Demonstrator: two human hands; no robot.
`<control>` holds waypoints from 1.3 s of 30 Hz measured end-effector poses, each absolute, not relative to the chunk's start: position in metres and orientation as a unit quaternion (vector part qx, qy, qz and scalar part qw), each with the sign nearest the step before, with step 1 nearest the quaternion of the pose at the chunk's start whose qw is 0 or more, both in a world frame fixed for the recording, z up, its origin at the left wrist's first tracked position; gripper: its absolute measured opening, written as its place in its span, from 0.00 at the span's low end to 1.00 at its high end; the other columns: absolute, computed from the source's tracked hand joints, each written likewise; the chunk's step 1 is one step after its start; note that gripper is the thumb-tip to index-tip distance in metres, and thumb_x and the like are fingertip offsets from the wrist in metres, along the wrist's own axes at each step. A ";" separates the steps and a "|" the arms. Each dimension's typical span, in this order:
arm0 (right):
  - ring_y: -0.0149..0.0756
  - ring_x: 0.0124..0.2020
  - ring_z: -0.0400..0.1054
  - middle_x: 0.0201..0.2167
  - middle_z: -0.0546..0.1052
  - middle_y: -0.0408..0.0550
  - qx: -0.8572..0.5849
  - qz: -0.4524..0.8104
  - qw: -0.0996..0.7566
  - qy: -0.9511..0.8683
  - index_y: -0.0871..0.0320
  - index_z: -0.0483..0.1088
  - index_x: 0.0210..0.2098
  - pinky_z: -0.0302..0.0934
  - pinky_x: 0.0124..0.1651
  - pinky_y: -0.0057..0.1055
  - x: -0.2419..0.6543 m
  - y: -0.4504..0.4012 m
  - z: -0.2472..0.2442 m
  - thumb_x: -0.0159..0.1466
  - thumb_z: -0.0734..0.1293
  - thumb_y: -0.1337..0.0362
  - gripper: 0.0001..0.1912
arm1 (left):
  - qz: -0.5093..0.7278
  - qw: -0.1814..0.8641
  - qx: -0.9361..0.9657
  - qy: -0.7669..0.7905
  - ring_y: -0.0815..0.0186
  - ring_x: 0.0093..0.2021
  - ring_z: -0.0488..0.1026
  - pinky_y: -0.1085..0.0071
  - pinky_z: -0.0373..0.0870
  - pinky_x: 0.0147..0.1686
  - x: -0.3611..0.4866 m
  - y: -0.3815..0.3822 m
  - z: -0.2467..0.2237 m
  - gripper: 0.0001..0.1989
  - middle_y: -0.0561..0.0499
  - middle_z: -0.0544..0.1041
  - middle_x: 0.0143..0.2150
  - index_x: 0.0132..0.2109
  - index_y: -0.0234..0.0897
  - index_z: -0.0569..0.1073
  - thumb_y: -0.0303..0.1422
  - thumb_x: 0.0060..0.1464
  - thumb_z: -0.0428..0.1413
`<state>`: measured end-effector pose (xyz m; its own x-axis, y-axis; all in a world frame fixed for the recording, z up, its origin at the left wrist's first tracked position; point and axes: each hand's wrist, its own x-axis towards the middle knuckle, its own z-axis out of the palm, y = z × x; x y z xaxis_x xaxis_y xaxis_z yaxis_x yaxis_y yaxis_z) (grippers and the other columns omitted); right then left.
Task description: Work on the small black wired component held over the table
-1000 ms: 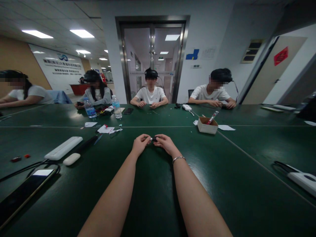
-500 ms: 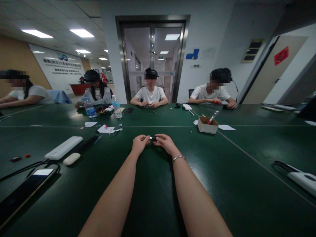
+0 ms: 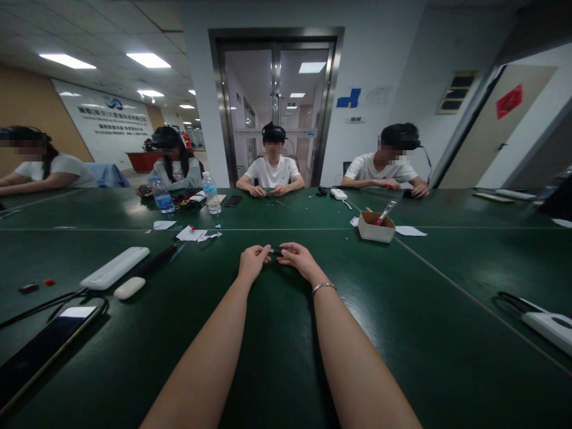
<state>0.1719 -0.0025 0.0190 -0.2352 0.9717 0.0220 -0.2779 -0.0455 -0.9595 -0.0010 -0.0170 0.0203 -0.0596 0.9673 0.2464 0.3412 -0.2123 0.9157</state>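
Out in front of me, both hands pinch a small black stick-shaped object with a silvery end [image 3: 276, 251], just over the green table [image 3: 277, 333]. The fingertips of my left hand [image 3: 254, 262] close on its silvery left end. Thumb and fingers of my right hand [image 3: 298, 260], with a metal bangle [image 3: 323, 288] at the wrist, grip its dark right part. Only a short middle stretch shows between the fingers, too small to tell its exact kind.
To the left lie a phone [image 3: 44, 351], a white power bank [image 3: 115, 268], a rounded white case [image 3: 129, 288] and cables. Beyond my hands are scraps of paper [image 3: 192, 233], water bottles [image 3: 212, 193] and a small box [image 3: 376, 227]. Several people sit along the far side.
My hands stay nearly in place. The small object has turned slightly between my fingers, and its silvery end looks less bright now.
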 end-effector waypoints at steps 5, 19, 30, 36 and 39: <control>0.30 0.28 0.75 0.28 0.76 0.45 -0.358 0.626 0.495 -0.486 0.61 0.71 0.38 0.72 0.34 0.25 0.172 -0.004 0.020 0.54 0.70 0.75 0.12 | 0.483 0.293 0.593 0.574 0.66 0.24 0.71 0.71 0.64 0.28 -0.002 -0.019 0.024 0.20 0.50 0.76 0.23 0.27 0.37 0.74 0.50 0.52 0.53; 0.29 0.30 0.74 0.29 0.77 0.45 -0.339 0.619 0.486 -0.515 0.61 0.71 0.39 0.71 0.35 0.25 0.173 -0.002 0.016 0.48 0.75 0.71 0.19 | 0.433 0.250 0.602 0.623 0.66 0.22 0.69 0.70 0.60 0.27 -0.002 -0.021 0.028 0.24 0.51 0.74 0.20 0.22 0.38 0.72 0.51 0.53 0.49; 0.29 0.30 0.74 0.31 0.77 0.45 -0.337 0.626 0.481 -0.513 0.60 0.73 0.39 0.70 0.35 0.23 0.174 -0.002 0.017 0.49 0.75 0.71 0.17 | 0.415 0.275 0.611 0.615 0.67 0.21 0.68 0.70 0.61 0.28 -0.004 -0.022 0.031 0.26 0.51 0.72 0.19 0.22 0.36 0.72 0.53 0.52 0.48; 0.29 0.29 0.74 0.31 0.78 0.47 -0.357 0.623 0.486 -0.498 0.61 0.73 0.38 0.71 0.34 0.25 0.174 -0.001 0.017 0.52 0.73 0.72 0.14 | 0.433 0.308 0.614 0.583 0.67 0.25 0.69 0.71 0.63 0.29 -0.006 -0.019 0.027 0.24 0.51 0.74 0.23 0.28 0.35 0.74 0.53 0.52 0.50; 0.29 0.29 0.74 0.31 0.78 0.47 -0.363 0.625 0.487 -0.490 0.61 0.72 0.38 0.71 0.34 0.25 0.173 -0.001 0.018 0.53 0.72 0.72 0.13 | 0.437 0.321 0.617 0.571 0.67 0.25 0.69 0.70 0.63 0.30 -0.007 -0.018 0.027 0.22 0.51 0.74 0.24 0.28 0.35 0.73 0.50 0.52 0.51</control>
<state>0.1730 -0.0012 0.0175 -0.2618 0.9648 0.0246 -0.2537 -0.0442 -0.9663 -0.0066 -0.0184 0.0271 -0.0331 0.9843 0.1732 0.4234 -0.1432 0.8946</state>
